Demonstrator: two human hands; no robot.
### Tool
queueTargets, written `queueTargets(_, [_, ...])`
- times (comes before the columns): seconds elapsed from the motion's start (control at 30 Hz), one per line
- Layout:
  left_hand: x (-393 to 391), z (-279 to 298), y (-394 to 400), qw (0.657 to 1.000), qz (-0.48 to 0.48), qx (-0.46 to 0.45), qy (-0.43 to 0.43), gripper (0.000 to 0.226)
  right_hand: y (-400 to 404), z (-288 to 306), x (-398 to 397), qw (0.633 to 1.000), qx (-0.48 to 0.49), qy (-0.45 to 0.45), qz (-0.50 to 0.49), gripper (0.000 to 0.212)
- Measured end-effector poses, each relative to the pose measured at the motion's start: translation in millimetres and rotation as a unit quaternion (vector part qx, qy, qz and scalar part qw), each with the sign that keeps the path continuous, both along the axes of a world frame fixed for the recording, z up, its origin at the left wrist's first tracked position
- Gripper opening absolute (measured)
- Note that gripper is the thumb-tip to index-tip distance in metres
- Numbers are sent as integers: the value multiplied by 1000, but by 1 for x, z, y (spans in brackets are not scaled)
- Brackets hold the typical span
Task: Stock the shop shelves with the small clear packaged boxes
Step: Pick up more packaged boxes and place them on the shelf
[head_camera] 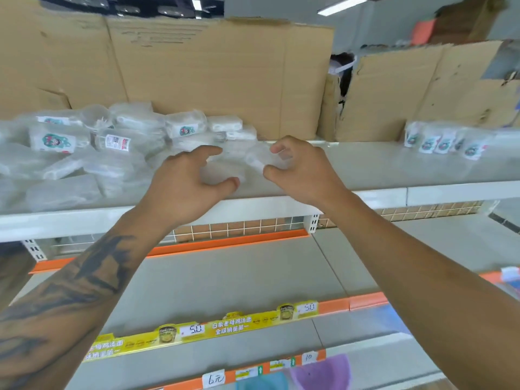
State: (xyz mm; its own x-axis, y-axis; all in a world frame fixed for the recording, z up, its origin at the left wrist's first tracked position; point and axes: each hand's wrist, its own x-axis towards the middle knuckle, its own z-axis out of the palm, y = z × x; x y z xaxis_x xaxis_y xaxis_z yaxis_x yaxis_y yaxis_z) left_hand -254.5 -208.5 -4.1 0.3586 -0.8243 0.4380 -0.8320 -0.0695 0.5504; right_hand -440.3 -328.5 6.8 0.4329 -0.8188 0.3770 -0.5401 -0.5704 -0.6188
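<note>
A heap of small clear packaged boxes (84, 153), some with cartoon labels, covers the left part of the top shelf (380, 170). My left hand (185, 187) reaches over the shelf edge, with thumb and forefinger curved round a blurred clear box (222, 171) lying on the shelf. Just to its right, my right hand (301, 170) pinches another clear box (259, 160) between thumb and curled fingers. A short row of labelled boxes (444, 143) stands upright at the right end of the same shelf.
Brown cardboard sheets (211, 80) back the top shelf. Below it is a grey shelf (239, 277) with an orange edge and yellow price strip (202, 329). Purple and blue items (320, 372) sit on the lowest shelf.
</note>
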Motion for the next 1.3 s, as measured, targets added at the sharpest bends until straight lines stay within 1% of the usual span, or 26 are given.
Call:
queueTargets(0.1, [-44, 2, -14, 1000, -25, -2, -16, 74, -1, 0, -56, 1000, -11, -7, -21, 41])
queueTargets(0.23, [-115, -2, -31, 997, -66, -29, -7, 64, -3, -5, -144, 998, -27, -16, -49, 39])
queueTargets(0.33, [-176, -7, -43, 994, -91, -52, 5, 66, -5, -15, -211, 997, -35, -25, -60, 40])
queueTargets(0.43, [-236, -17, -59, 992, -106, -61, 9, 69, -10, -27, -277, 996, -46, -15, -78, 41])
queueTargets(0.63, [-349, -43, -90, 986, -145, -77, 16, 67, -17, -52, -390, 993, -54, -29, -102, 44])
queueTargets(0.83, [-437, -58, -119, 981, -184, -66, 15, 62, -33, -69, -474, 990, -50, -48, -126, 45])
queueTargets(0.97, [-484, -59, -150, 976, -210, -61, -8, 63, -52, -80, -519, 987, -38, -70, -142, 45])
queueTargets(1.2, [-562, -63, -236, 965, -253, -53, -30, 61, -106, -95, -596, 975, -22, -94, -201, 45])
queueTargets(1.3, [-602, -56, -283, 959, -271, -74, -36, 62, -142, -91, -634, 967, -28, -98, -232, 43])
